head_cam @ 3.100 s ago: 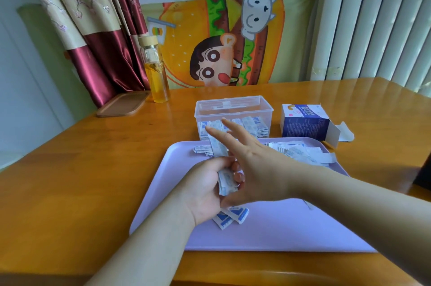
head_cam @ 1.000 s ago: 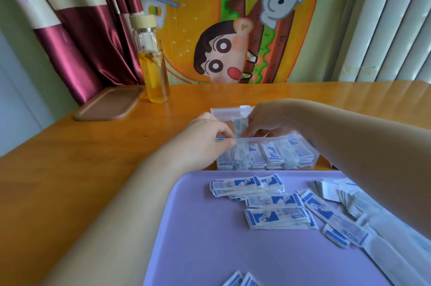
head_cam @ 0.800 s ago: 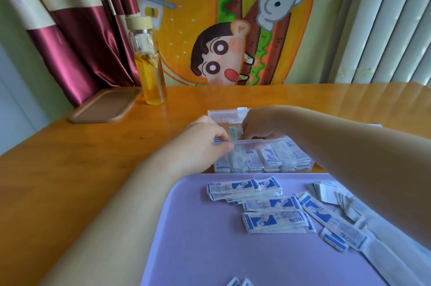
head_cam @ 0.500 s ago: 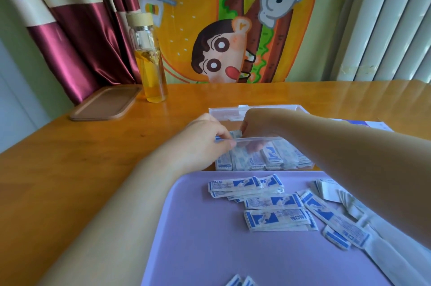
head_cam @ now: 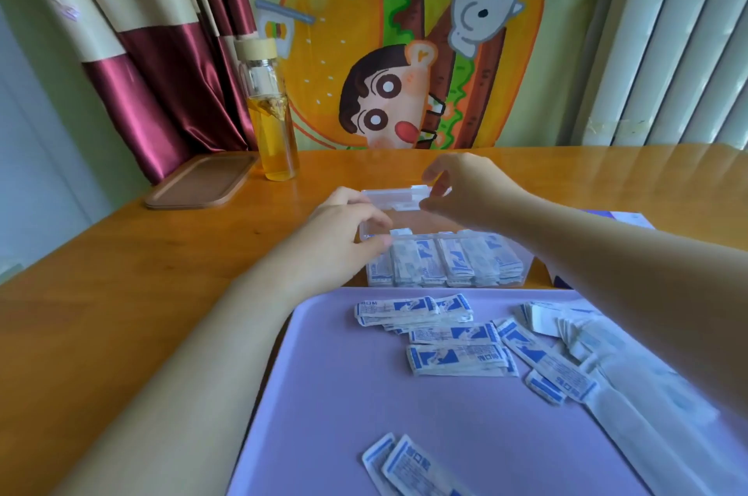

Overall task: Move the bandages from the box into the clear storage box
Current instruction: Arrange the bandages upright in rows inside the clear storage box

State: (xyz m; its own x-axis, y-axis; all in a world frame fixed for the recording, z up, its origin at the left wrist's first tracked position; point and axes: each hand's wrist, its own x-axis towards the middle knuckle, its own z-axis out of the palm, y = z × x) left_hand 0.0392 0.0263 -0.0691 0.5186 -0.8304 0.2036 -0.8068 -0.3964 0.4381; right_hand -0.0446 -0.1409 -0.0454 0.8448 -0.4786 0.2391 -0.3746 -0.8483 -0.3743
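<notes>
Bandages [head_cam: 441, 264] upright in clear storage box [head_cam: 524, 267], left hand [head_cam: 344, 236] fingers gripping its rim, right hand [head_cam: 457, 196] fingers curled, grip unclear

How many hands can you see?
2. The left hand grips the near left corner of the clear storage box; the right hand is at its far rim. None seems hidden.

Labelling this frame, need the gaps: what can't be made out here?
All head view.
- Cardboard box: only a corner shows behind the right forearm.
- Bandages on the tray's right: partly under that forearm, count unclear.
- Tray: near side cut by the bottom edge.
- Right hand: fingertips face away, grip unclear.
</notes>
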